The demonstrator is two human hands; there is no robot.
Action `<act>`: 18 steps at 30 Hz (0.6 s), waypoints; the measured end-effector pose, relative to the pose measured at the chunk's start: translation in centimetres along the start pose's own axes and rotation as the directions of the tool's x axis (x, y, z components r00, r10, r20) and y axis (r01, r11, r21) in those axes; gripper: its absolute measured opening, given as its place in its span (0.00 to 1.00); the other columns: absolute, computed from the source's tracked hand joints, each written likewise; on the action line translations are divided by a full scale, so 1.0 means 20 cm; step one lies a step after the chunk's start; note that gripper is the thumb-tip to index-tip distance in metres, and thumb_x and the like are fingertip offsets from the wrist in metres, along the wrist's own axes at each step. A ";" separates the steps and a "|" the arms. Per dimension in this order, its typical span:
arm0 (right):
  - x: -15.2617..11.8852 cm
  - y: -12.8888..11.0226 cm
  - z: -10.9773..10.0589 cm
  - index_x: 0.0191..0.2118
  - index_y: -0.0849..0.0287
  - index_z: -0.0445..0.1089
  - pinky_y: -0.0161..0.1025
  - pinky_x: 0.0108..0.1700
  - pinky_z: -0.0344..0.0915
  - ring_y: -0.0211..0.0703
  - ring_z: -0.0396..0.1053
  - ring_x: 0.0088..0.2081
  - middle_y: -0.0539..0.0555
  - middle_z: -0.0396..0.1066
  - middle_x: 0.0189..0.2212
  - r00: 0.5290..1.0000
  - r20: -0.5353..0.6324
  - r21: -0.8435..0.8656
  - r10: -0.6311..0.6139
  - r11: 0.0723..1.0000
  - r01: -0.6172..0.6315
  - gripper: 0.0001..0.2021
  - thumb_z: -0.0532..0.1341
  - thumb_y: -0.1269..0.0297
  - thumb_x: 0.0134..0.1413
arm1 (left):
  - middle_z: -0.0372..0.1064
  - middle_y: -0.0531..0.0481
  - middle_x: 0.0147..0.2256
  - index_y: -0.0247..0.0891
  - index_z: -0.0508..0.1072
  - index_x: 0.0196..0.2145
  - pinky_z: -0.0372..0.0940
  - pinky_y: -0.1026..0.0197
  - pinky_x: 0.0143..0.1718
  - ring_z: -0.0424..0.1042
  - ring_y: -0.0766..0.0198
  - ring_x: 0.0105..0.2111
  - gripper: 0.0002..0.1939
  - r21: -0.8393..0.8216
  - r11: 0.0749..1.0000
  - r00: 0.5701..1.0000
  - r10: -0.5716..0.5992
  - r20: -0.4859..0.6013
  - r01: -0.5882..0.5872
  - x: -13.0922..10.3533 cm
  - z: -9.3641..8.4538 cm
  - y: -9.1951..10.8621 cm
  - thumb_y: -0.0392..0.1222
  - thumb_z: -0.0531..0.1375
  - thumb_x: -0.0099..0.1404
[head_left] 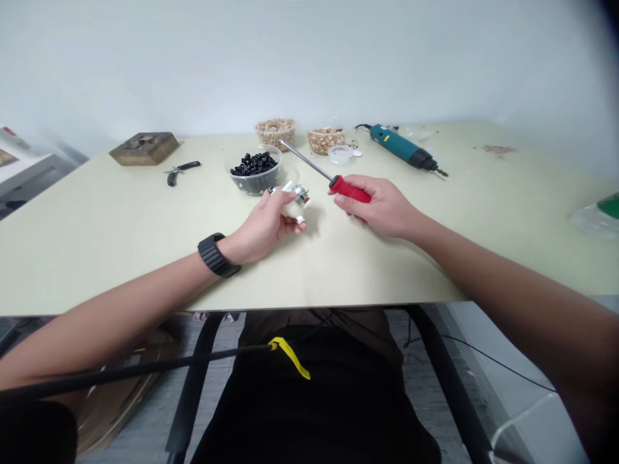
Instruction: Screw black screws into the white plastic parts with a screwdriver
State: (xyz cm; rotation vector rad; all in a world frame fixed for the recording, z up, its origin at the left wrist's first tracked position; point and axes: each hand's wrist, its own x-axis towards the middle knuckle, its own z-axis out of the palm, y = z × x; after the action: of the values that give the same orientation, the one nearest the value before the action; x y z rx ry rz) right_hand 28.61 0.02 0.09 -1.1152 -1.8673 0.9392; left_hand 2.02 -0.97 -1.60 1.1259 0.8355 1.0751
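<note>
Between the thumb and fingers of my left hand (268, 222) is a small white plastic part with a metal piece (294, 205); its exact kind is unclear, and my fingers cover some of it. My right hand (382, 206) is wrapped round the red handle of a screwdriver (351, 188). Its long metal shaft slants up and to the left, the tip apart from the white part. Just behind my left hand stands a clear round tub of small black pieces (254, 173).
Two clear tubs, one of light bits (275, 132) and one of brownish bits (326, 140), stand at the back. A teal rotary tool (399, 145) lies back right. Pliers (181, 171) and a wooden block (145, 148) are left. The table's front edge (309, 306) runs before my body.
</note>
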 end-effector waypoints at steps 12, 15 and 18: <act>0.02 0.09 -0.07 0.49 0.54 0.88 0.48 0.43 0.66 0.53 0.75 0.38 0.57 0.86 0.41 0.982 -0.012 -0.438 -0.190 0.884 0.166 0.19 0.69 0.44 0.72 | 0.83 0.52 0.46 0.46 0.61 0.48 0.54 0.62 0.20 0.69 0.69 0.23 0.35 0.092 0.994 0.997 -0.060 -0.053 0.065 -0.02 -0.05 0.08 0.31 0.72 0.46; 0.02 0.10 -0.09 0.48 0.53 0.89 0.48 0.41 0.65 0.53 0.76 0.37 0.57 0.87 0.40 0.984 0.019 -0.485 -0.175 0.859 0.162 0.20 0.69 0.43 0.71 | 0.83 0.52 0.44 0.47 0.60 0.48 0.52 0.61 0.18 0.67 0.68 0.20 0.35 0.160 0.985 0.997 -0.053 -0.053 0.061 -0.03 -0.05 0.08 0.32 0.68 0.44; 0.02 0.10 -0.10 0.48 0.53 0.89 0.48 0.40 0.64 0.52 0.76 0.36 0.56 0.86 0.38 0.982 0.050 -0.503 -0.181 0.845 0.181 0.20 0.68 0.43 0.71 | 0.84 0.50 0.44 0.47 0.61 0.48 0.52 0.60 0.18 0.66 0.68 0.20 0.35 0.210 0.976 0.998 -0.048 -0.050 0.058 -0.03 -0.05 0.08 0.33 0.67 0.43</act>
State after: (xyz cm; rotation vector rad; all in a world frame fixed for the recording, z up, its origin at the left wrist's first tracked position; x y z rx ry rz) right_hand 30.92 1.48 -0.65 -1.2018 -2.2459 0.3383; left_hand 0.45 -1.18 -0.28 1.2526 1.0282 0.9871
